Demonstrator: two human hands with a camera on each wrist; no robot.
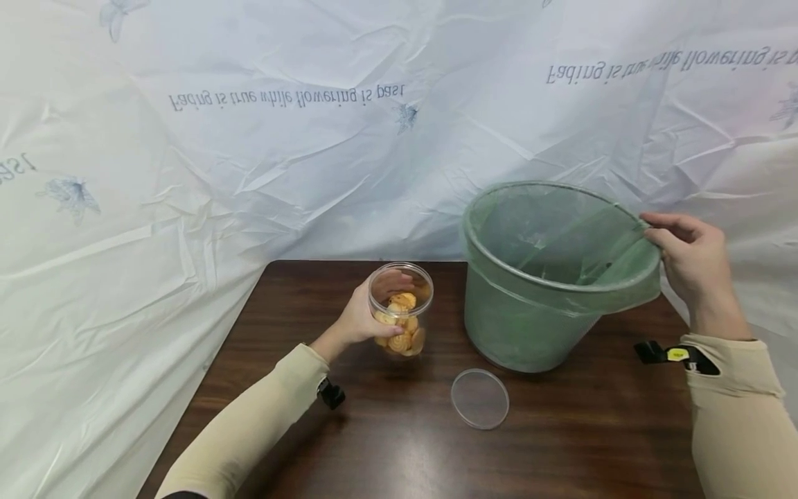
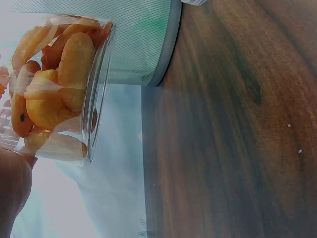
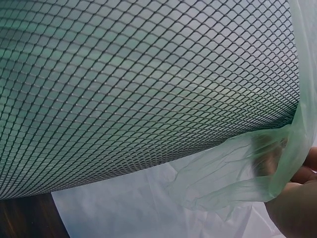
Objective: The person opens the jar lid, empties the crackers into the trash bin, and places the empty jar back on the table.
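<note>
Dark wood-grain table [image 1: 561, 443] stands against a crinkled white plastic sheet [image 1: 249, 173] printed with grey lettering and flower motifs.

Left hand [image 1: 364, 320]: fingers and thumb wrapped around a clear plastic jar [image 1: 401, 308], gripping it from the left side. The jar is open at the top, holds orange-yellow cookies [image 2: 59, 94], and sits tilted above the table near its back edge. The left wrist view shows a gap between the jar's base and the wood.

Right hand [image 1: 688, 260]: fingers pinching the green bag liner [image 3: 237, 168] at the right rim of a mesh waste bin [image 1: 536, 326]. The liner is folded over the rim. The bin stands on the table, just right of the jar, not touching it.

A round clear lid [image 1: 479, 398] lies flat on the table in front of the bin, apart from both hands.
</note>
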